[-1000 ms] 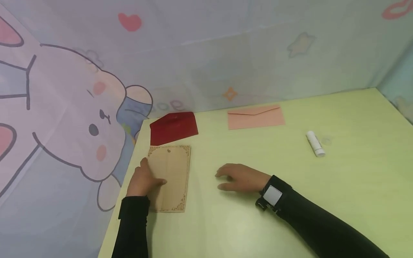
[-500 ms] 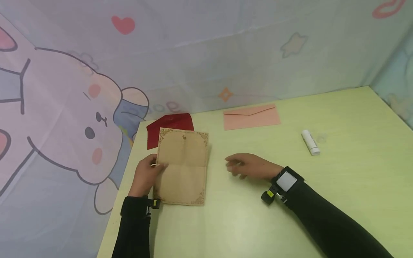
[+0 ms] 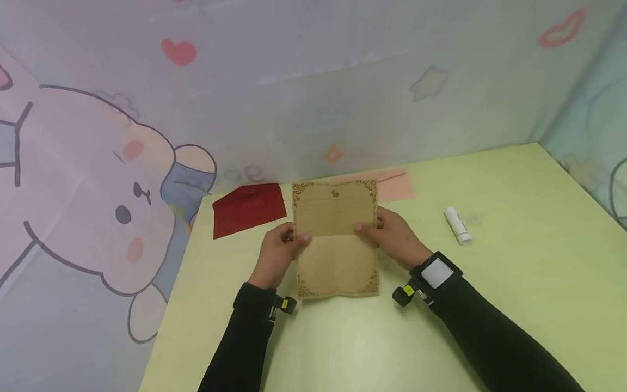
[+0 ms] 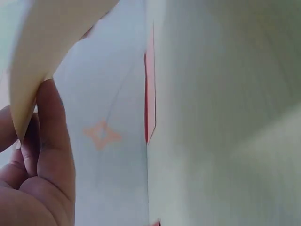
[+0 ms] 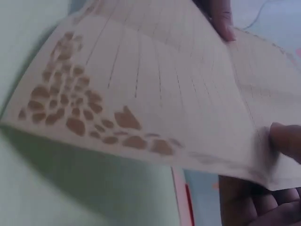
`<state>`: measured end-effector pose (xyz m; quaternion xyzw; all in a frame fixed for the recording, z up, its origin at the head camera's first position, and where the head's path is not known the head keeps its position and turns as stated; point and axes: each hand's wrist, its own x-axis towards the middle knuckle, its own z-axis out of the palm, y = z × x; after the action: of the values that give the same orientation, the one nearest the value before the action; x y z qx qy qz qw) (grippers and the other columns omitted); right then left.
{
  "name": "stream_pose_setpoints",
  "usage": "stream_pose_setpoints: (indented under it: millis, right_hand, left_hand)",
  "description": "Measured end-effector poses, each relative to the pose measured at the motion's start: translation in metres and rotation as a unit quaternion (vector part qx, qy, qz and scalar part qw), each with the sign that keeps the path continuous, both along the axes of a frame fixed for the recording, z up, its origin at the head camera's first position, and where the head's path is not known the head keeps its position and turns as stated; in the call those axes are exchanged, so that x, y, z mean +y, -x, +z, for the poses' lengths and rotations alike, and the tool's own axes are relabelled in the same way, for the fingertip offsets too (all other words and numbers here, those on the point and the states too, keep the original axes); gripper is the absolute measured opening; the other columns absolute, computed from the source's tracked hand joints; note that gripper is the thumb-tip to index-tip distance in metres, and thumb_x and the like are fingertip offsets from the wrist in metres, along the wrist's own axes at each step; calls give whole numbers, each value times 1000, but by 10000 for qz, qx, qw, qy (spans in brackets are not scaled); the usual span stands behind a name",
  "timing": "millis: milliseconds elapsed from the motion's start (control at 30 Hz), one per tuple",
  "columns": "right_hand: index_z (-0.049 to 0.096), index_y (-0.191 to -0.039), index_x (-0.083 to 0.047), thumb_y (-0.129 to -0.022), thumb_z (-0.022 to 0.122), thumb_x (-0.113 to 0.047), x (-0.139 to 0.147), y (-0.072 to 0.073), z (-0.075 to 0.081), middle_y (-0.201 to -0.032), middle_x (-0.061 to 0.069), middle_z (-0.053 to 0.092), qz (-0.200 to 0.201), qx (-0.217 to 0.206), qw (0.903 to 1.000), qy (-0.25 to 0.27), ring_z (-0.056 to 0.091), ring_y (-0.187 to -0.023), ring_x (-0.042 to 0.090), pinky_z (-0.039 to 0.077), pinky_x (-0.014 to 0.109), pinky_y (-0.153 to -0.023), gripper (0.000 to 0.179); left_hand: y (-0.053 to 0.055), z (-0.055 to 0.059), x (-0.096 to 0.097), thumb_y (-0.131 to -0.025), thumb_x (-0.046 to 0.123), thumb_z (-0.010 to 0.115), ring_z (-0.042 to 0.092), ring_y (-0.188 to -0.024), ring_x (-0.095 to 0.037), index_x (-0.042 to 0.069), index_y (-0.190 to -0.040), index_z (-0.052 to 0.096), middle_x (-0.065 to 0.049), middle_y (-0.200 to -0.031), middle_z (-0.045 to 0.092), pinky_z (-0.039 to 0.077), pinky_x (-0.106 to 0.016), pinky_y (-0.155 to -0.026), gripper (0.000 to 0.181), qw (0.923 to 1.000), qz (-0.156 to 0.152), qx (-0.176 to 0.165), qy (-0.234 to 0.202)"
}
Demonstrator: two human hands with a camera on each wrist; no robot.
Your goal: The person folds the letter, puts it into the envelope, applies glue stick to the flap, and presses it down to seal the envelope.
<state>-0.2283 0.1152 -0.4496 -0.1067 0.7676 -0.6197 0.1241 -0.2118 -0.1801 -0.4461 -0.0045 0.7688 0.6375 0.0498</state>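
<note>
Held the patterned paper (image 3: 338,267) by both side edges at the frame's centre, between clamped fingers of left hand (image 3: 274,256) and right hand (image 3: 399,238) (partly hiding the pink envelope (image 3: 398,188) above centre).

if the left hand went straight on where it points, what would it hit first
The left hand pinches the lined letter sheet, so that comes first; beyond it, perhaps the pink envelope, though depth is unclear.

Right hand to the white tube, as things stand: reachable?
Probably yes, once freed: the right hand is pinching the patterned sheet at its right edge. The white tube lies to that hand's right on the table, with nothing visible between them.
</note>
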Motion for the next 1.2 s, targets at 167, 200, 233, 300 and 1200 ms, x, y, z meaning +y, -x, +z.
stream_pose_setpoints:
  millis: [167,200,233,300,1200]
  right_hand:
    - [62,-156,-1,-113,73,-22,17,-1,9,-140,27,77,-377,380,9985,101,79,-105,15,65,32,-92,50]
    - [64,-155,-1,-112,75,-23,21,-1,11,-141,26,77,-420,437,9981,63,79,-108,17,65,34,-95,50]
    - [65,-154,-2,-110,77,-23,22,-1,12,-143,25,77,-430,480,9979,30,78,-113,19,64,36,-98,50]
    - [68,-151,-2,-108,80,-25,25,-2,13,-142,23,78,-436,509,9977,-96,77,-118,23,63,40,-103,50]
    - [64,-145,5,-116,69,-27,63,-2,34,-121,2,76,184,61,9998,9,73,-102,7,66,31,-88,43]
  left_hand:
    - [9,-4,27,-110,17,77,70,-82,-9,1,-128,80,3,-92,76,57,-23,-72,25,9995,-217,29,-219]
    - [11,-4,31,-110,18,77,72,-82,-9,1,-129,81,2,-94,78,59,-24,-72,26,9994,-248,53,-246]
    - [12,-4,32,-110,19,77,74,-81,-10,0,-129,81,1,-94,79,60,-24,-72,27,9993,-261,86,-246]
    - [13,-4,35,-110,20,77,76,-80,-10,-1,-127,82,-1,-93,82,61,-25,-71,27,9992,-280,162,-237]
    - [10,17,26,-108,19,81,76,-80,-5,-1,-123,84,11,-85,82,63,-24,-77,26,9987,-323,311,-255]
